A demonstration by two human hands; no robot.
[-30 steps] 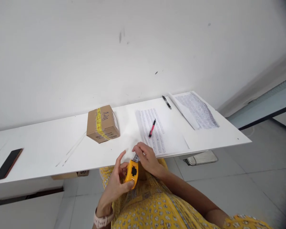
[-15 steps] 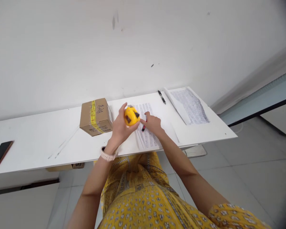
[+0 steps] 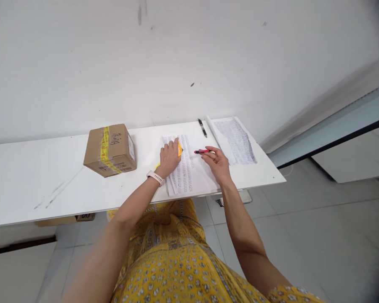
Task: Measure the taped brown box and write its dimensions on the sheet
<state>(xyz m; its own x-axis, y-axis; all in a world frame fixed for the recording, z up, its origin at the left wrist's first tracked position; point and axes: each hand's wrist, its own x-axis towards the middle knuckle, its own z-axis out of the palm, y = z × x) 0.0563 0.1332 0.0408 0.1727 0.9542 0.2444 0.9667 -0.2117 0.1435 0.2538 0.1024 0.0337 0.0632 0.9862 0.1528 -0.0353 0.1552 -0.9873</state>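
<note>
My left hand (image 3: 169, 159), a pink watch band at its wrist, is closed over a yellow tape measure (image 3: 180, 148) lying low over the printed sheets. Only the tape measure's front side shows past the fingers, and a narrow yellow piece peeks out near the wrist. My right hand (image 3: 219, 166) pinches a red and black pen (image 3: 202, 151) between thumb and fingers, its red end pointing left above the paper. Beneath both hands lie the white sheets (image 3: 197, 179) covered with rows of small print.
A taped cardboard box (image 3: 94, 151) stands to the left on the white table (image 3: 60, 168). Toward the back lies a black pen (image 3: 202, 128), beside an open notebook (image 3: 236, 141) with dense handwriting. The wall rises directly behind the table, whose right end is near the notebook.
My left hand has turned over and lowered the tape measure onto the sheets. My right hand has picked up the red and black pen from the paper and moved right. The view has shifted right.
</note>
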